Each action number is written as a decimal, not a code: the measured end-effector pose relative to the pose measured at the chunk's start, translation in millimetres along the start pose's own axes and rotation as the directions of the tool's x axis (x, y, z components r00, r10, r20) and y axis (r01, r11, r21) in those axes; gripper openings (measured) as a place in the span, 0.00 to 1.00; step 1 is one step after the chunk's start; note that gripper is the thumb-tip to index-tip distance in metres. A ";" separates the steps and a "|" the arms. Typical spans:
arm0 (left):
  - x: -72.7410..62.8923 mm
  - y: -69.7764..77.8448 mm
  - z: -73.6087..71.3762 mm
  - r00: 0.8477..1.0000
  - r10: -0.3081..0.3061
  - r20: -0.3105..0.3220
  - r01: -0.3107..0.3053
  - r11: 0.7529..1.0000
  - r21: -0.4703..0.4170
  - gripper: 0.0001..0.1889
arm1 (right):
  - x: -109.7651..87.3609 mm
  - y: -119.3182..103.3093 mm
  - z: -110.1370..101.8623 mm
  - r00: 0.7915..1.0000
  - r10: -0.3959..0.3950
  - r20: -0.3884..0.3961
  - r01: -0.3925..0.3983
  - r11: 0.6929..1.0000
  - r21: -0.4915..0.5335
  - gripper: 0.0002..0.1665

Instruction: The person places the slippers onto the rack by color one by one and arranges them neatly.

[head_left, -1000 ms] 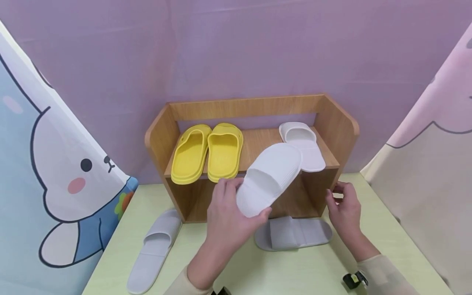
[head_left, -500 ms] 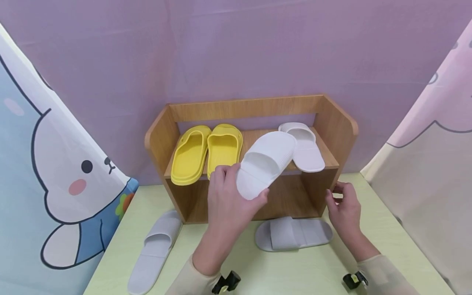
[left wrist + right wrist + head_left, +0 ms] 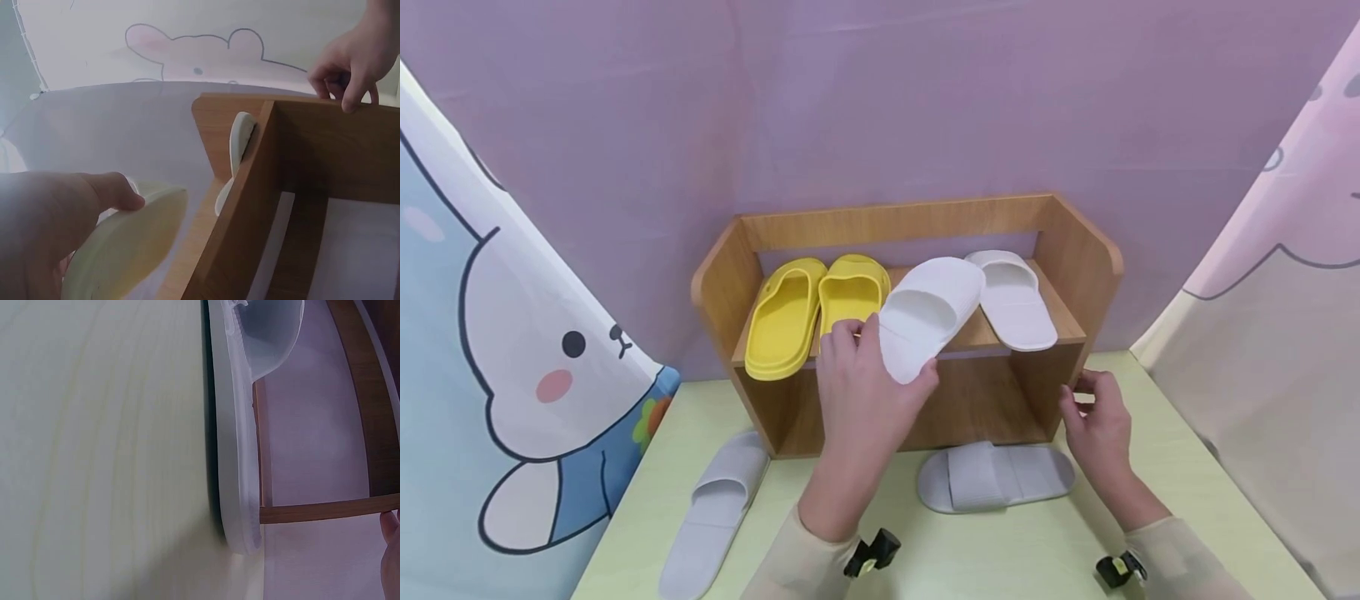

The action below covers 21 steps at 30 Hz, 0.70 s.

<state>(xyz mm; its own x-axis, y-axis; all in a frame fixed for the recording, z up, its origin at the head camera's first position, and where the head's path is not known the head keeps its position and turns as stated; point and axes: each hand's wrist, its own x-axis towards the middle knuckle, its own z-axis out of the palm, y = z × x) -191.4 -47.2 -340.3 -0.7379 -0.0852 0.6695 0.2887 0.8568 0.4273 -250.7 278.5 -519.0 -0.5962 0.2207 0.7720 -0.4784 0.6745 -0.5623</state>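
Note:
My left hand (image 3: 868, 392) grips a white slide slipper (image 3: 928, 308) by its open heel end, thumb on one edge and fingers on the other. The slipper is tilted, toe away, above the upper shelf of a wooden shoe rack (image 3: 887, 221). On that shelf the matching white slipper (image 3: 1018, 308) lies at the right, and a pair of yellow clogs (image 3: 782, 333) at the left, one partly hidden by my left hand. With curled fingers, my right hand (image 3: 1101, 417) holds the front edge of the rack's right side panel; its fingertips (image 3: 389, 520) touch the panel's outer face.
A grey slipper (image 3: 715, 517) lies at the left of the pale table (image 3: 1180, 467). Another grey slipper (image 3: 996, 477) lies sideways before the rack's lower compartment. A purple cloth (image 3: 880, 100) hangs behind, with printed cloths on both sides.
The left hand has carried the white slipper away from me and slightly left, from in front of the upper shelf to over it. The right hand stays at the side panel.

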 end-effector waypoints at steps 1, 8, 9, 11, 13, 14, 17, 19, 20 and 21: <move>2.0 0.7 0.8 1.000 -0.009 0.007 0.009 1.000 0.012 0.41 | 0.0 0.0 0.0 1.000 0.002 0.001 -0.002 1.000 -0.001 0.17; 10.8 3.2 7.5 0.997 -0.048 0.057 0.042 0.993 0.108 0.43 | 0.1 -0.4 0.0 1.000 0.004 0.008 -0.004 1.000 -0.003 0.16; 11.8 3.3 8.0 0.997 -0.047 0.062 0.040 0.992 0.118 0.43 | 0.1 -0.5 0.0 1.000 0.002 0.008 -0.002 1.000 -0.001 0.16; 13.7 3.6 8.4 0.997 -0.045 0.068 0.036 0.991 0.129 0.43 | 0.1 -0.8 -0.1 1.000 -0.002 0.007 0.002 1.000 0.001 0.16; 15.6 4.1 8.4 0.996 -0.049 0.078 0.038 0.990 0.136 0.42 | 0.1 -0.9 -0.2 1.000 -0.003 0.005 0.003 1.000 0.004 0.16; 16.5 4.3 8.4 0.995 -0.053 0.084 0.041 0.990 0.136 0.42 | 0.0 -0.9 -0.2 1.000 -0.004 0.004 0.004 1.000 0.004 0.16; 18.9 5.3 7.9 0.993 -0.060 0.099 0.047 0.990 0.130 0.43 | -0.1 -0.5 -0.2 1.000 -0.008 0.002 0.008 1.000 0.007 0.16; 20.5 6.0 8.1 0.992 -0.067 0.111 0.053 0.991 0.125 0.43 | -0.3 0.0 0.1 1.000 -0.008 0.001 0.008 1.000 0.008 0.16; 21.2 6.6 8.0 0.990 -0.071 0.121 0.055 0.991 0.125 0.43 | -0.4 0.3 0.3 1.000 -0.007 0.000 0.007 1.000 0.007 0.16; 21.9 6.9 7.9 0.989 -0.074 0.131 0.057 0.990 0.127 0.43 | -0.6 0.5 0.4 1.000 -0.006 -0.001 0.006 1.000 0.008 0.16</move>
<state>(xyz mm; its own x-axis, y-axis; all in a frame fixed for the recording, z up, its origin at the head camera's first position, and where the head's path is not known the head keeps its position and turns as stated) -210.4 -39.2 -327.5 -0.8309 -0.0810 0.5505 0.1661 0.9082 0.3843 -250.9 278.4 -519.8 -0.5927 0.2169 0.7757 -0.4874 0.6701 -0.5598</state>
